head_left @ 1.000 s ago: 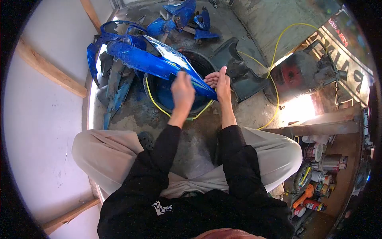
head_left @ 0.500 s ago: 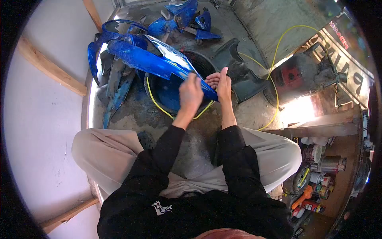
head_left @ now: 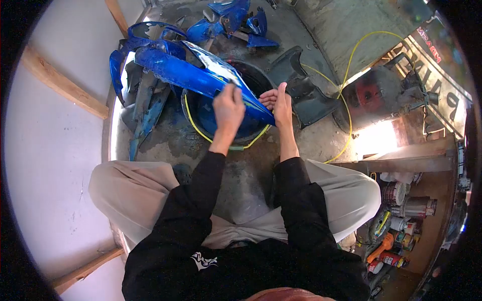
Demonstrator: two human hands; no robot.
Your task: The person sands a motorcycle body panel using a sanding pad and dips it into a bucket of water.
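Note:
A long blue panel [head_left: 183, 71] with a white patterned strip lies slantwise across a dark round tub [head_left: 193, 118]. My left hand [head_left: 229, 109] is on the panel's surface, fingers bent together over something dark and small that I cannot make out. At the panel's pointed right end, my right hand [head_left: 282, 108] rests against its edge, thumb up and fingers extended behind it. Blue shows inside the tub below the panel.
Blue plastic parts [head_left: 233, 20] lie at the back, with more worn pieces [head_left: 145, 120] at left. Black parts [head_left: 314, 103], a yellow hose [head_left: 350, 125] and a dark red-marked cylinder [head_left: 369, 95] are at right. Cans [head_left: 416, 206] stand on a shelf at lower right.
My left hand has moved up and to the left along the panel. My right hand and the panel have hardly moved.

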